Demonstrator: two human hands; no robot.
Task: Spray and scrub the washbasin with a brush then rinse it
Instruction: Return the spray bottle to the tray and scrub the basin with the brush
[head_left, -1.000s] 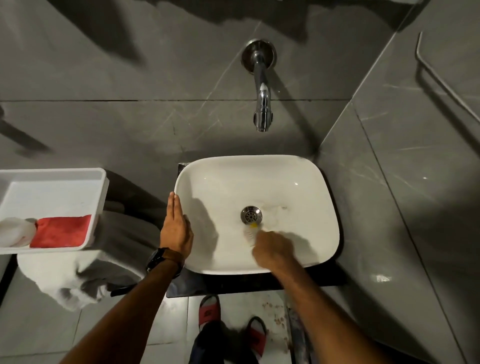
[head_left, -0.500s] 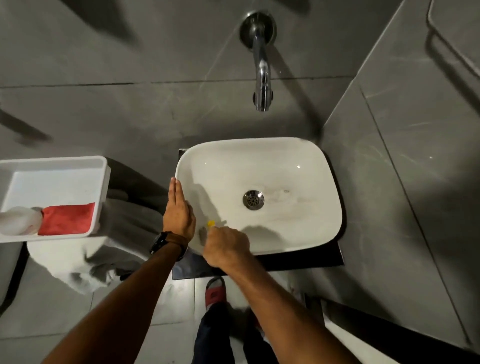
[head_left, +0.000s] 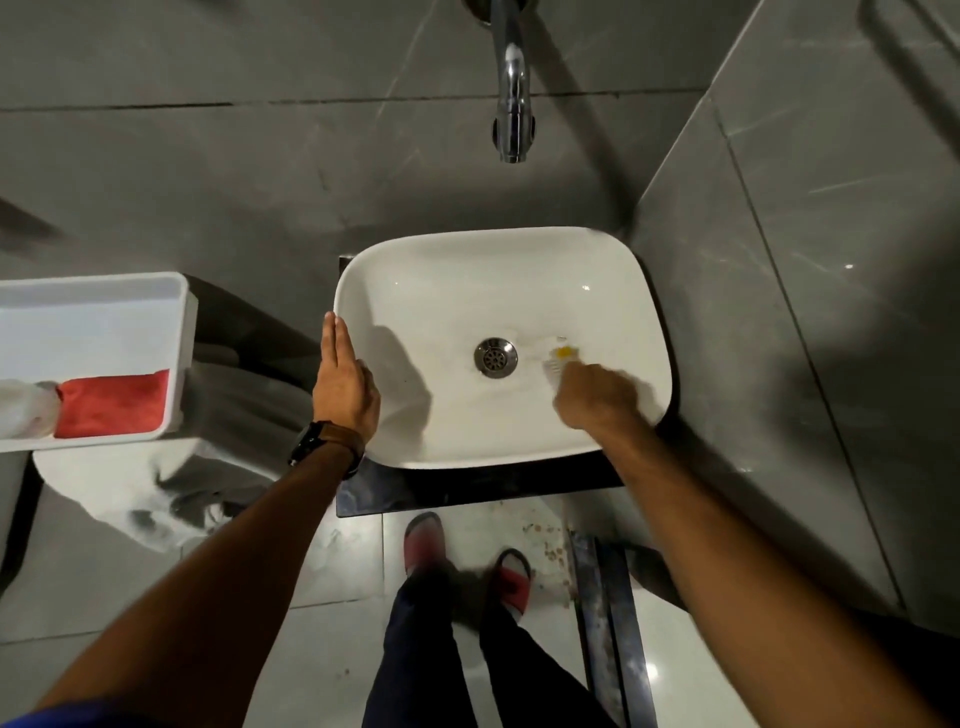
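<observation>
1. The white washbasin (head_left: 498, 291) sits on a dark shelf in the wall corner.
2. My left hand (head_left: 344, 382) lies flat, fingers together, on the basin's left rim.
3. My right hand (head_left: 597, 397) is fisted around the brush (head_left: 560, 358), right of the drain (head_left: 495, 356); its handle is hidden and its bristles blurred.
</observation>
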